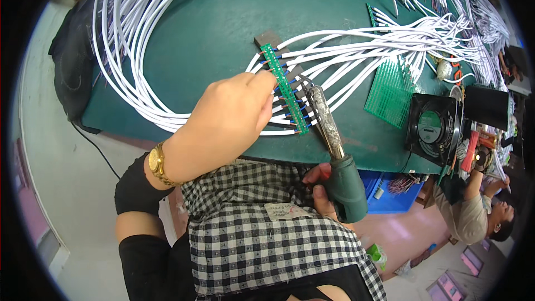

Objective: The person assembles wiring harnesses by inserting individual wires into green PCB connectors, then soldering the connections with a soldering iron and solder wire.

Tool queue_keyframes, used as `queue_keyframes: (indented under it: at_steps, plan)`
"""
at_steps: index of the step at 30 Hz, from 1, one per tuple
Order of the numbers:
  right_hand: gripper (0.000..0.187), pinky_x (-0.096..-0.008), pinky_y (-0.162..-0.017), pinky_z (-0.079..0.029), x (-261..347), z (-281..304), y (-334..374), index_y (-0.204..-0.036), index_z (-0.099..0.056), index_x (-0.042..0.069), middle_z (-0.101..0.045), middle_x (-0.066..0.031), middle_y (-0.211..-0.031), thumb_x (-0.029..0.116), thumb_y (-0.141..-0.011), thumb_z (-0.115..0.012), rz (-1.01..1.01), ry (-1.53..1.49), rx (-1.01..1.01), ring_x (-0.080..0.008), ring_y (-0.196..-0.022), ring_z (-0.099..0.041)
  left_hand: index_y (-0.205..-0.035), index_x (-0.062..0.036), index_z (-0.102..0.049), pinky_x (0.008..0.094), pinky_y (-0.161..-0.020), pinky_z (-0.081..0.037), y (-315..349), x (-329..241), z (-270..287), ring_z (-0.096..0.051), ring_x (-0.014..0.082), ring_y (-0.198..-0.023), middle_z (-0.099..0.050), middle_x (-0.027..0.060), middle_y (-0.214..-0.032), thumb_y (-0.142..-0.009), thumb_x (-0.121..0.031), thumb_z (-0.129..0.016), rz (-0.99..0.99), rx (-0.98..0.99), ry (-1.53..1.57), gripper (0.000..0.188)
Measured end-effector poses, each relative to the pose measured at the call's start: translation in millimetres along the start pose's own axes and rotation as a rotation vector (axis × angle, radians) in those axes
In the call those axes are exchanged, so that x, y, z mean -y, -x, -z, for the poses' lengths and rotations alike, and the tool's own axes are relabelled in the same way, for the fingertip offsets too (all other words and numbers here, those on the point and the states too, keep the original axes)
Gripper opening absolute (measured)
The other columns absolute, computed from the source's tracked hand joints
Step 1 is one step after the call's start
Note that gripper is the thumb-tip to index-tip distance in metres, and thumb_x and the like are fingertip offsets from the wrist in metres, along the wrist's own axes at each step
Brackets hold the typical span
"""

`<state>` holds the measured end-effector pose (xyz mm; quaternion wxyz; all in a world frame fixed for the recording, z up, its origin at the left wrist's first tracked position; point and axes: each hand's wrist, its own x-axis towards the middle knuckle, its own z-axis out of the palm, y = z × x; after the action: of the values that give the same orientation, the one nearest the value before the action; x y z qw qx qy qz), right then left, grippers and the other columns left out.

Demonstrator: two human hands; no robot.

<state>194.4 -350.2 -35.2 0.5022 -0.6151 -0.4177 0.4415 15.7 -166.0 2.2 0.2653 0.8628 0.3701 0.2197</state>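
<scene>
A narrow green circuit board strip (286, 90) lies slantwise on the table, with white cables joined along both long sides by thin coloured wires. My left hand (231, 106) is closed in a pinch at the strip's left edge; whatever sits between its fingertips is hidden. My right hand (323, 189) grips the dark green handle of a soldering iron (346, 187). The iron's crusted metal barrel points up and left, its thin bent tip by the strip's right side. Dark blocks (268, 39) show under the strip and cables.
Looped white cables (134, 50) curve across the left. More cables (440, 39) bundle at the right, beside a green panel of boards (390, 92) and a black fan (432, 128). A blue bin (395, 195) sits below the table edge. Another person (468, 212) works far right.
</scene>
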Motion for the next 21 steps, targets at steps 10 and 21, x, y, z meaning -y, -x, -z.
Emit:
queue_keyframes:
  at_steps: [10,21]
  plan:
    - [0.035,-0.0365,-0.073,-0.050,-8.2,12.4,4.8,-0.120,-0.050,0.005,-0.058,-0.0113,-0.088,0.016,-0.089,-0.063,0.098,0.062,0.182,-0.0217,-0.081,-0.059,-0.081,-0.0052,-0.063,0.0395,-0.059,-0.047,-2.8,-3.7,-2.6,-0.062,0.0296,-0.068,-0.064,0.0104,-0.073,-0.079,-0.010,-0.065,0.083,0.163,-0.302,0.006]
    - [0.014,-0.0325,-0.063,-0.049,-3.4,1.7,0.1,-0.081,-0.062,0.005,-0.062,-0.0078,-0.074,0.017,-0.077,-0.068,0.034,0.081,0.030,-0.0238,-0.067,-0.062,-0.088,-0.0033,-0.058,0.0444,-0.062,-0.046,-3.3,-7.7,-12.3,-0.059,0.0328,-0.069,-0.061,0.0125,-0.071,-0.072,-0.005,-0.066,0.107,0.091,-0.245,0.018]
